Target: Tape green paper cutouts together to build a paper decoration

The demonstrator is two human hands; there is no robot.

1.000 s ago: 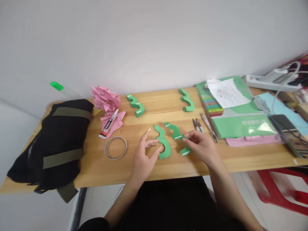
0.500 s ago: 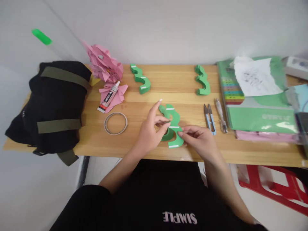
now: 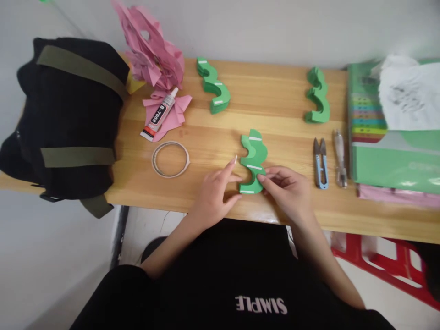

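A wavy green paper cut-out (image 3: 253, 158) with white tape strips lies on the wooden table (image 3: 275, 105) near its front edge; it looks like two pieces stacked. My left hand (image 3: 215, 195) pinches its lower left edge with thumb and fingers. My right hand (image 3: 287, 192) holds its lower right edge, fingers curled. Two more green wavy cut-outs lie farther back, one (image 3: 213, 86) at the centre left and one (image 3: 318, 96) at the right.
A tape ring (image 3: 171, 159), a glue tube (image 3: 160, 114) on pink paper scraps (image 3: 151, 50) and a black bag (image 3: 65, 114) lie to the left. Thread snips (image 3: 321, 157), a pen-like tool (image 3: 339, 151) and stacked paper packs (image 3: 392, 133) are at the right. Red stool (image 3: 388, 266) below.
The two separate green pieces have been brought together into one stack between my hands. The camera has tilted downward, so the table sits higher in view.
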